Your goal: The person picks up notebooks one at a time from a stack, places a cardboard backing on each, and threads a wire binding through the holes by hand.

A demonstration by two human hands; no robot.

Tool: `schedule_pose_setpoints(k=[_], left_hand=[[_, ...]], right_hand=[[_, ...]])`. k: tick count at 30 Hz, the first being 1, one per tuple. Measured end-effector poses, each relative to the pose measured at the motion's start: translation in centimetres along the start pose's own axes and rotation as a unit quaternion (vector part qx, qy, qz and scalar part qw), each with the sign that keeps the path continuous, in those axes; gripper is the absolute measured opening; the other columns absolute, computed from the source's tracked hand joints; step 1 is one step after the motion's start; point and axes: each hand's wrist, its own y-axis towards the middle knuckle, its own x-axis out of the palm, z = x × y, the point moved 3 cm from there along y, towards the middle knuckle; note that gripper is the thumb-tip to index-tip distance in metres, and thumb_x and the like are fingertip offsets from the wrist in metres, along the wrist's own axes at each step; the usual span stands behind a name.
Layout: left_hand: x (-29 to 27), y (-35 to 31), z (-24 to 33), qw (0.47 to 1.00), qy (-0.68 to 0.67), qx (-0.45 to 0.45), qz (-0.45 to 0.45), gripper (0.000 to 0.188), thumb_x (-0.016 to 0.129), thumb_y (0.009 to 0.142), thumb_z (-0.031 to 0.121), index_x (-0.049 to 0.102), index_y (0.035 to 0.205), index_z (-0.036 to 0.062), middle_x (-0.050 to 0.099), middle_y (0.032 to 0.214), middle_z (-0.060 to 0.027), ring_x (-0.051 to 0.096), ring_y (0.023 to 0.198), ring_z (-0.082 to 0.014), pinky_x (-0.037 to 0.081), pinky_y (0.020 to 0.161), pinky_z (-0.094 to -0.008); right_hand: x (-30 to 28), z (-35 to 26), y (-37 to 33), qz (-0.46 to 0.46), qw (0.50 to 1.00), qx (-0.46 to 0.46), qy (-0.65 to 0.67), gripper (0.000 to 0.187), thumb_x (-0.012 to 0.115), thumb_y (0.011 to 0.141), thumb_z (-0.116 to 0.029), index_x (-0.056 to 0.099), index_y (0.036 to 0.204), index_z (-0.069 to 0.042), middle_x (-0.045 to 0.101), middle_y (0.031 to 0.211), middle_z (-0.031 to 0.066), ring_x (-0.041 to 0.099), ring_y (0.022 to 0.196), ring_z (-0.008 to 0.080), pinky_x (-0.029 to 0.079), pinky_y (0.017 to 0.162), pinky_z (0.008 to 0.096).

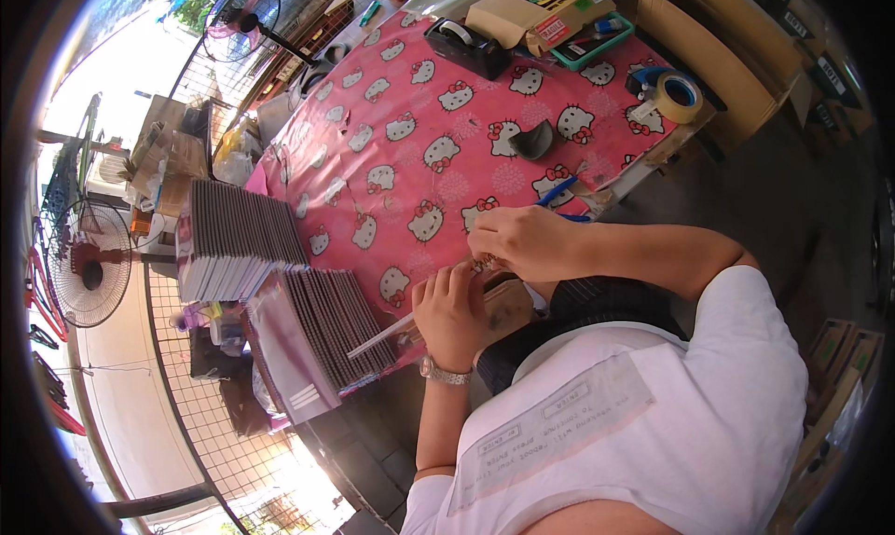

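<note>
At the near edge of a pink desk, both hands pinch a small item: left hand and right hand grips closed on it, beside stacked packets.

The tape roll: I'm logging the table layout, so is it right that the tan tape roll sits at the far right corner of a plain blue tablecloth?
Not quite. The head view shows the tape roll at the far right corner, but the tablecloth is pink with a white cartoon cat print, not plain blue.
</note>
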Motion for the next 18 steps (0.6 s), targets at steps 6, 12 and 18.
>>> schedule_pose_setpoints(k=[6, 12, 18], left_hand=[[-0.2, -0.3, -1.0, 0.999, 0.037, -0.03, 0.018, 0.02, 0.07, 0.085, 0.016, 0.064, 0.102, 0.0083, 0.068, 0.091, -0.0081, 0.065, 0.086, -0.0266, 0.044, 0.083, -0.041], [-0.3, 0.0, -0.5, 0.999, 0.031, -0.025, 0.003, 0.027, 0.066, 0.087, 0.016, 0.06, 0.112, 0.0078, 0.068, 0.092, -0.009, 0.064, 0.086, -0.027, 0.043, 0.084, -0.0418], [-0.3, 0.0, 0.0, 1.0, 0.021, -0.014, -0.012, 0.029, 0.065, 0.087, 0.016, 0.058, 0.114, 0.0068, 0.067, 0.092, -0.0095, 0.063, 0.084, -0.0285, 0.043, 0.083, -0.0422]], right_hand=[[0.0, 0.4, 0.2, 0.012, 0.998, -0.044, 0.037, 0.028, 0.069, 0.08, -0.005, 0.062, 0.107, -0.006, 0.056, 0.098, 0.0083, 0.064, 0.093, 0.0298, 0.055, 0.075, 0.039], [-0.9, 0.3, 0.6, -0.022, 0.998, -0.032, 0.058, 0.024, 0.068, 0.085, -0.009, 0.061, 0.108, -0.006, 0.056, 0.1, 0.0095, 0.068, 0.084, 0.0332, 0.055, 0.074, 0.0413], [-0.7, 0.4, 1.1, -0.181, 0.969, 0.112, 0.123, 0.024, 0.063, 0.089, -0.013, 0.056, 0.11, -0.004, 0.067, 0.098, 0.0157, 0.067, 0.093, 0.0377, 0.055, 0.076, 0.0459]])
